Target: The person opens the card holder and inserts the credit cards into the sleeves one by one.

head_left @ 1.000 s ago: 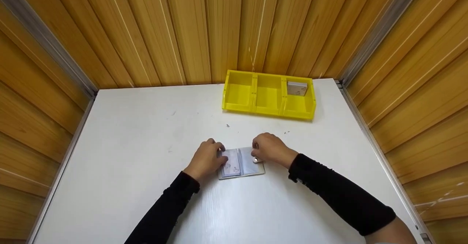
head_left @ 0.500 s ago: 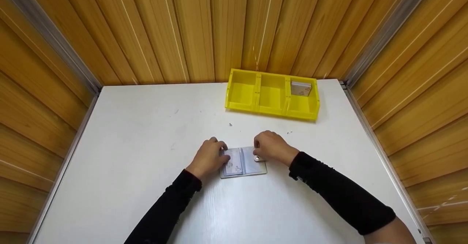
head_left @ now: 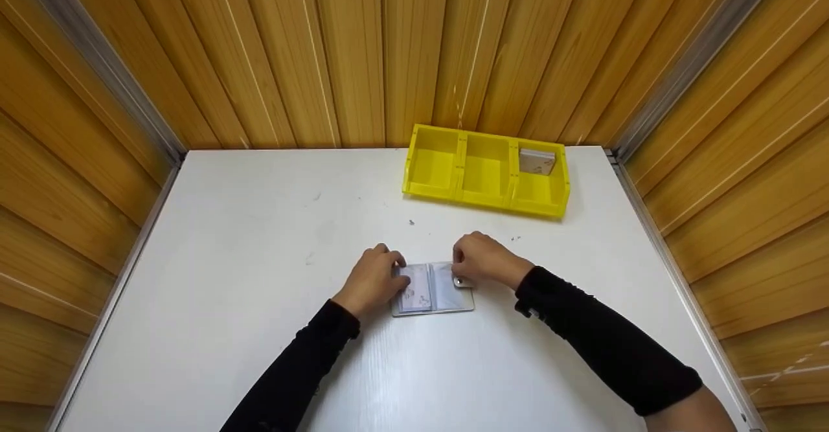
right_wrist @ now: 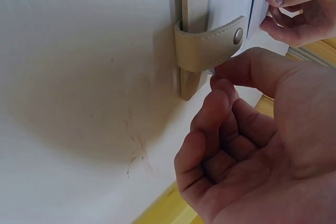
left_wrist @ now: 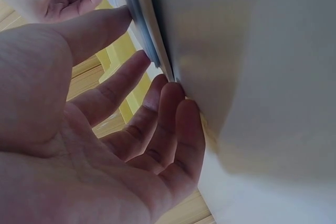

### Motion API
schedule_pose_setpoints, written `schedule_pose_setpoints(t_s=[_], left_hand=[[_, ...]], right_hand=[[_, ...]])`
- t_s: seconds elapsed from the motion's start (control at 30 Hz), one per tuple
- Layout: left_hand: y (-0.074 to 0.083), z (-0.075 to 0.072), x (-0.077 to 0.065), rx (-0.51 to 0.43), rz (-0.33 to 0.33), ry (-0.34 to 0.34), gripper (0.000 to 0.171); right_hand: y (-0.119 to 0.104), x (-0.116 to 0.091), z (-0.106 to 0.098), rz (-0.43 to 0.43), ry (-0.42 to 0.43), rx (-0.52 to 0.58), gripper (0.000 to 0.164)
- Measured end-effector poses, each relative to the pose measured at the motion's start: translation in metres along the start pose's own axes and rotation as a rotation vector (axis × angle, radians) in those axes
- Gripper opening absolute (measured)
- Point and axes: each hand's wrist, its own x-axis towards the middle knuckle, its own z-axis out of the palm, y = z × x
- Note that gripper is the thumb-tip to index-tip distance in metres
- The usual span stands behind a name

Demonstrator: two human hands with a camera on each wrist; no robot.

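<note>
A small card holder (head_left: 450, 297) lies unfolded on the white table, with clear sleeves on both sides. Its left sleeve contains a pale printed card (head_left: 418, 297). My left hand (head_left: 374, 276) holds the holder's left side, thumb on the sleeve and fingertips at the edge, as the left wrist view shows. At the upper right corner my right hand (head_left: 486, 260) pinches the sleeve edge between thumb and forefinger. Beside those fingers, a cream strap (right_wrist: 207, 48) with a metal snap (right_wrist: 238, 36) curves over the holder's edge. The pinched bit is mostly hidden by the fingertips.
A yellow bin (head_left: 486, 202) with three compartments stands at the table's back, right of centre. Its right compartment has a stack of cards (head_left: 536, 161) leaning at the back. Wood-patterned walls (head_left: 350, 56) enclose the table (head_left: 259, 225) behind and at both sides.
The head view has shifted slightly, so everything appears a little further right. Both hands stay on the card holder, with hardly any visible movement.
</note>
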Motion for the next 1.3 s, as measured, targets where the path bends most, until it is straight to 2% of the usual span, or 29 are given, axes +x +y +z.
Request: schedule_pose_setpoints(t_s=[0.33,0.43,0.53,0.77,1.3], left_hand=[[-0.001,0.000,0.001,-0.002,0.011,0.009,0.030],[-0.001,-0.001,0.001,-0.011,0.010,0.014,0.029],[-0.001,-0.001,0.001,-0.019,0.006,0.012,0.029],[-0.003,-0.002,0.002,-0.020,0.013,-0.006,0.026],[-0.007,-0.003,0.004,-0.026,0.039,0.021,0.021]], right_hand=[[-0.009,-0.007,-0.003,-0.122,0.148,-0.134,0.016],[-0.011,-0.010,-0.005,-0.132,0.165,-0.149,0.017],[-0.013,-0.009,-0.007,-0.109,0.146,-0.126,0.017],[-0.020,-0.005,-0.011,-0.059,0.080,0.017,0.017],[-0.051,0.012,-0.013,-0.022,0.066,0.159,0.018]])
